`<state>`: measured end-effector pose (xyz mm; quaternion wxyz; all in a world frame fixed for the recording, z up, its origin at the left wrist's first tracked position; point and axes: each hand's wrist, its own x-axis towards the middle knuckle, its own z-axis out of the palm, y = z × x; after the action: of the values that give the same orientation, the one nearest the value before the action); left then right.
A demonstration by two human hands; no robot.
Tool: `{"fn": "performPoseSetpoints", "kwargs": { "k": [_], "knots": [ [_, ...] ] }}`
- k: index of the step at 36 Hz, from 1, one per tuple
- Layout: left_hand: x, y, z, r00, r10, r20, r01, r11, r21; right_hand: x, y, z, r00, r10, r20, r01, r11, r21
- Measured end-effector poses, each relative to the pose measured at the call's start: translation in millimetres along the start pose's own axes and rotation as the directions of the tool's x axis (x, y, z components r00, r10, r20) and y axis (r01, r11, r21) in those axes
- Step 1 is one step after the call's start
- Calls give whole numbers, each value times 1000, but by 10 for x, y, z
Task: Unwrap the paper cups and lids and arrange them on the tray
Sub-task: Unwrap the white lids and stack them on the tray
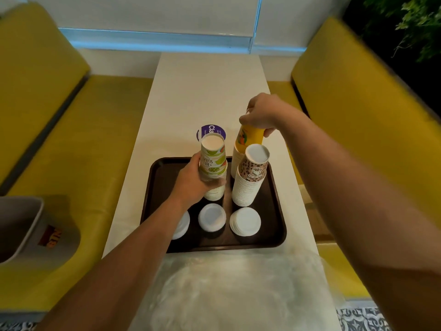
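Note:
A dark brown tray [274, 237] lies on a white table. Three upside-down cup stacks stand on its far half. My left hand [191, 182] grips the lime-patterned stack [213, 161] at the far left. My right hand [262, 114] holds the top of the tall yellow stack [249, 137] at the far right. A brown-patterned stack [250, 177] stands free in front of the yellow one. Three piles of white lids sit along the tray's near edge: left [182, 224], partly hidden by my left arm, middle [212, 217], and right [245, 221].
Crumpled clear plastic wrap [238, 290] lies on the table's near end. A round purple sticker [211, 131] sits on the table beyond the tray. Yellow benches [78, 139] flank the table. A grey bin [21, 228] stands on the left bench.

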<state>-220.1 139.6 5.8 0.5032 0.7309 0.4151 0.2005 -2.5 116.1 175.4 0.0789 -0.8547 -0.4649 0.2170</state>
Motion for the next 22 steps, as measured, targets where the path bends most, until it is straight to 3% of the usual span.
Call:
{"fn": "performPoseSetpoints", "kwargs": {
  "k": [7,12,16,22],
  "knots": [
    [-148,-71,-154,993,-18,119,49,962,-268,125,-407,52,992,-65,112,59,997,58],
    [-171,-113,-347,994,-101,-40,76,906,-417,248,-751,80,968,-86,236,78,996,43],
    [-140,-119,-456,981,-130,-145,66,923,-379,345,-945,132,946,-100,308,92,995,42],
    [30,-219,-643,980,-143,-138,98,952,-290,341,-1302,266,924,-138,356,126,990,56]
  ]
}}
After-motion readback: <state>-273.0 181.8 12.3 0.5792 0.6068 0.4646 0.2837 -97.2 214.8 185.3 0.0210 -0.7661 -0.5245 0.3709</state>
